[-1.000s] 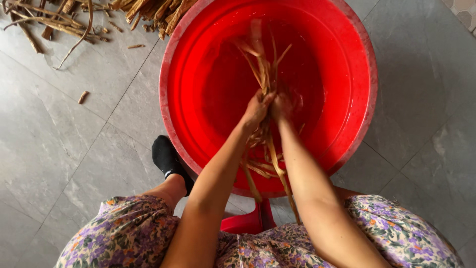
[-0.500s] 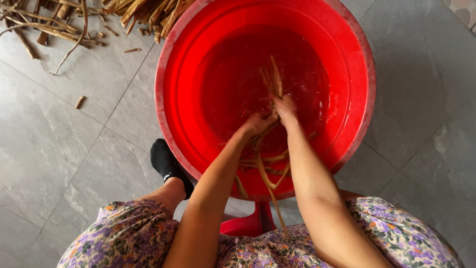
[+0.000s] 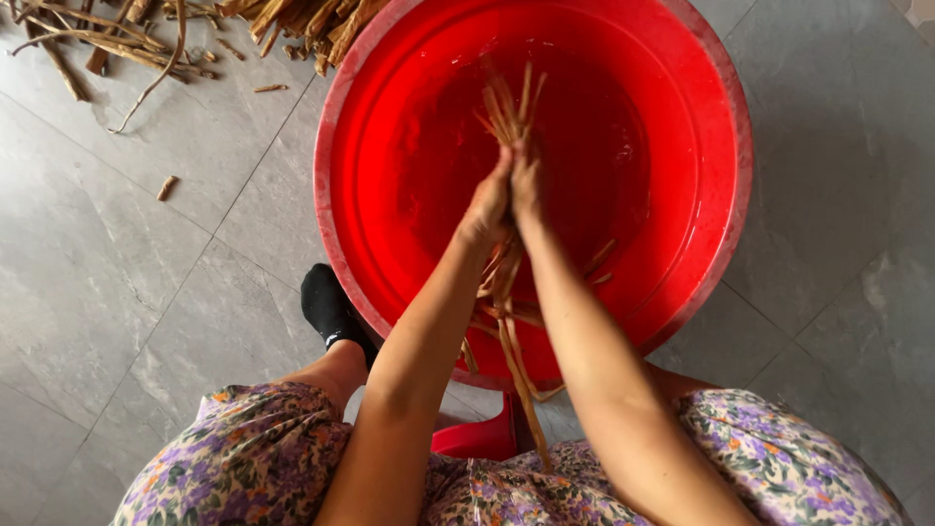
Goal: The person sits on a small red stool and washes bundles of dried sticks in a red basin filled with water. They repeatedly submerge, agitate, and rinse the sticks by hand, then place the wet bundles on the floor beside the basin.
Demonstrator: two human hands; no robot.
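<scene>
A big round red basin (image 3: 716, 107) holding water stands on the grey tiled floor in front of me. Over its middle, my left hand (image 3: 485, 209) and my right hand (image 3: 527, 185) are pressed together around a bundle of long tan fibre strips (image 3: 508, 107). The strips' upper ends stick out above my fingers, slightly blurred. Their lower ends hang down between my forearms, past the basin's near rim toward my lap.
A pile of dry tan stalks and strips (image 3: 117, 39) lies on the floor at the top left, with small bits scattered near it. My foot in a black sock (image 3: 326, 307) rests left of the basin. A low red stool (image 3: 477, 438) shows under my floral dress.
Both hands have shifted a little away from me inside the basin and come together. The strip bundle moved with them, its top ends now pointing up above the fingers.
</scene>
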